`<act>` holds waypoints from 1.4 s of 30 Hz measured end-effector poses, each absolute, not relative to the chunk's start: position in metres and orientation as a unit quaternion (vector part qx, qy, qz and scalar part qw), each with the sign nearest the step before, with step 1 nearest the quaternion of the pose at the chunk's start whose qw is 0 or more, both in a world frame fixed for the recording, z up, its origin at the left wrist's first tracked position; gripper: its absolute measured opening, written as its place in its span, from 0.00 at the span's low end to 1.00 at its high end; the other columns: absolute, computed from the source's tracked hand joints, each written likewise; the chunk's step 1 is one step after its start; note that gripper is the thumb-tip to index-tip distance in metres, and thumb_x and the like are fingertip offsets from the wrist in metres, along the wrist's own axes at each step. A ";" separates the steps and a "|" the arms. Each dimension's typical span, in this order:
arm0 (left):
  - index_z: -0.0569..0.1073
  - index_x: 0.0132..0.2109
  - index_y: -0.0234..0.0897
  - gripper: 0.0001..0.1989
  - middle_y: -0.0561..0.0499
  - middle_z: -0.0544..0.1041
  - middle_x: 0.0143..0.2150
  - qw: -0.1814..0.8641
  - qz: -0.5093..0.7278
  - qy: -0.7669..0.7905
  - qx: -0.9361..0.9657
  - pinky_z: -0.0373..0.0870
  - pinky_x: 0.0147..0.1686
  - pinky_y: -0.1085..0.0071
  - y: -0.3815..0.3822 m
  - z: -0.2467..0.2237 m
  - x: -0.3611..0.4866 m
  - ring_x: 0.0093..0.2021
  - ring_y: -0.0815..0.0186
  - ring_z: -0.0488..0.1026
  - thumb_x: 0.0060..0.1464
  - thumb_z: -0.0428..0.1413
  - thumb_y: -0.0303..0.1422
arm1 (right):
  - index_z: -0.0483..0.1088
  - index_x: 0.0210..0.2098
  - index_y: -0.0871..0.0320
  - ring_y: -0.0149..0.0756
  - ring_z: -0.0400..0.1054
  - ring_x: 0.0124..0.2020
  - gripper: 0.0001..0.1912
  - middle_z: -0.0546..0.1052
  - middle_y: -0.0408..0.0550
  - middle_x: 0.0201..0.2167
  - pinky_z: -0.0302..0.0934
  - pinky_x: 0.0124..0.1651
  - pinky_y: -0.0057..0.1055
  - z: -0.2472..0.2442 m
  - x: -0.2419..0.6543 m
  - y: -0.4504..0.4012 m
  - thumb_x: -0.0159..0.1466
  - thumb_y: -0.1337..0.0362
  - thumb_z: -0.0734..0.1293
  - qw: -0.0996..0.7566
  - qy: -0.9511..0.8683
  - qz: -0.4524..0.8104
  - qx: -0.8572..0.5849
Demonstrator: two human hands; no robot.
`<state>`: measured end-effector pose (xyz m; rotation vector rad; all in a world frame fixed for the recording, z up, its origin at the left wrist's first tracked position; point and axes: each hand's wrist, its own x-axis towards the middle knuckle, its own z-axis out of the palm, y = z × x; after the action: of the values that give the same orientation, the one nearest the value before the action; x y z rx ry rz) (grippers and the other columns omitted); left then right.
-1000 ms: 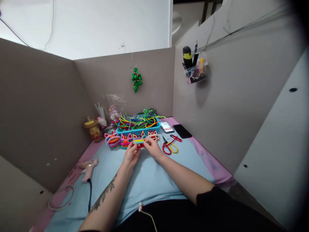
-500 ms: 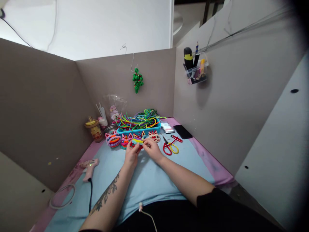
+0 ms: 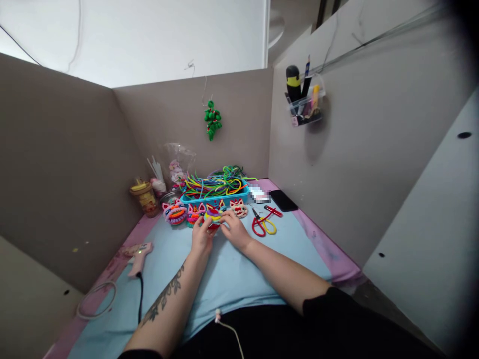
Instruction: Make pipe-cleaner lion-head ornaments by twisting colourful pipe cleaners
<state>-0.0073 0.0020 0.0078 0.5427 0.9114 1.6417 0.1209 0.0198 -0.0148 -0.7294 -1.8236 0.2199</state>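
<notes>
Cable loops in a pale ring at the near left, with a pink glue gun lying beyond it. At the back left stands a cup under a yellow lid; its contents cannot be made out. Next to it, a small pinkish-white pot holds white sticks upright. A metal bowl sits half hidden behind a purple-and-pink fuzzy animal face, so its inside cannot be read; behind it, a clear plastic bag has pink pieces in it. A second fuzzy face, pink and teal, comes next.

The left hand is closed on the left side of a yellow, purple and red fuzzy piece, thumb on top, raised in front of a long blue tray. The tray is heaped with multicoloured fuzzy stems, some spilling over its edge. Green bobbles hang above. The right hand has its fingers bent together at the piece's right edge; whether they pinch or only touch cannot be told.

Further right are a cream face, red-and-yellow-handled scissors and a black phone. On the wall, a clear holder contains a black-and-yellow handle, a pencil and a yellow item.
</notes>
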 end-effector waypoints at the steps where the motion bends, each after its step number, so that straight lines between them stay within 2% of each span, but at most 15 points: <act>1: 0.64 0.44 0.38 0.25 0.55 0.74 0.28 0.565 0.697 0.382 0.221 0.70 0.29 0.69 0.003 0.008 -0.008 0.24 0.69 0.73 0.38 0.64 0.27 | 0.69 0.36 0.57 0.39 0.63 0.46 0.09 0.67 0.51 0.40 0.61 0.50 0.38 -0.015 0.122 0.021 0.58 0.73 0.61 0.549 -0.771 0.082 -0.312; 8: 0.68 0.39 0.34 0.14 0.52 0.76 0.29 0.606 0.677 0.360 0.213 0.71 0.29 0.70 0.008 0.003 -0.010 0.26 0.67 0.74 0.42 0.61 0.27 | 0.70 0.35 0.58 0.40 0.63 0.40 0.08 0.70 0.50 0.33 0.60 0.46 0.38 -0.014 0.127 0.021 0.60 0.72 0.60 0.497 -0.802 0.007 -0.332; 14: 0.65 0.41 0.37 0.19 0.55 0.75 0.27 0.575 0.702 0.369 0.200 0.71 0.29 0.70 0.007 0.003 -0.008 0.23 0.70 0.72 0.41 0.62 0.25 | 0.69 0.38 0.57 0.39 0.65 0.38 0.09 0.73 0.51 0.34 0.61 0.43 0.37 -0.011 0.125 0.013 0.63 0.70 0.58 0.485 -0.824 -0.028 -0.292; 21: 0.66 0.44 0.38 0.23 0.55 0.75 0.29 0.579 0.705 0.347 0.218 0.66 0.24 0.77 0.004 0.006 -0.006 0.23 0.72 0.71 0.40 0.64 0.27 | 0.69 0.38 0.58 0.38 0.65 0.37 0.10 0.74 0.52 0.34 0.63 0.40 0.34 -0.008 0.123 0.002 0.64 0.70 0.57 0.479 -0.846 -0.065 -0.224; 28: 0.68 0.46 0.36 0.25 0.51 0.77 0.34 0.575 0.721 0.301 0.243 0.70 0.35 0.75 0.003 0.006 -0.005 0.32 0.69 0.75 0.38 0.65 0.27 | 0.69 0.38 0.57 0.37 0.66 0.36 0.11 0.74 0.51 0.32 0.63 0.39 0.34 -0.010 0.117 0.000 0.64 0.69 0.56 0.483 -0.854 -0.055 -0.186; 32: 0.68 0.46 0.37 0.23 0.52 0.77 0.34 0.590 0.708 0.305 0.241 0.70 0.32 0.74 0.001 0.008 -0.006 0.30 0.69 0.74 0.41 0.64 0.29 | 0.69 0.37 0.57 0.36 0.67 0.36 0.09 0.74 0.50 0.33 0.63 0.40 0.34 -0.009 0.117 0.000 0.62 0.69 0.58 0.514 -0.834 -0.001 -0.200; 37: 0.66 0.48 0.38 0.21 0.51 0.77 0.34 0.599 0.706 0.301 0.226 0.72 0.34 0.70 0.001 0.009 -0.009 0.30 0.69 0.75 0.47 0.61 0.27 | 0.68 0.31 0.57 0.33 0.67 0.32 0.05 0.73 0.46 0.29 0.63 0.37 0.30 -0.008 0.120 0.005 0.58 0.68 0.60 0.605 -0.703 0.171 -0.334; 42: 0.64 0.50 0.38 0.23 0.51 0.76 0.33 0.582 0.717 0.318 0.216 0.72 0.36 0.71 0.004 0.007 -0.010 0.30 0.69 0.75 0.47 0.59 0.23 | 0.67 0.28 0.58 0.31 0.64 0.26 0.04 0.70 0.42 0.24 0.60 0.30 0.27 -0.013 0.118 0.016 0.54 0.65 0.63 0.602 -0.615 0.331 -0.386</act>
<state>-0.0102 0.0041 0.0073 0.5042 0.7427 1.6738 0.1180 0.0156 -0.0131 -0.8948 -1.4240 0.7670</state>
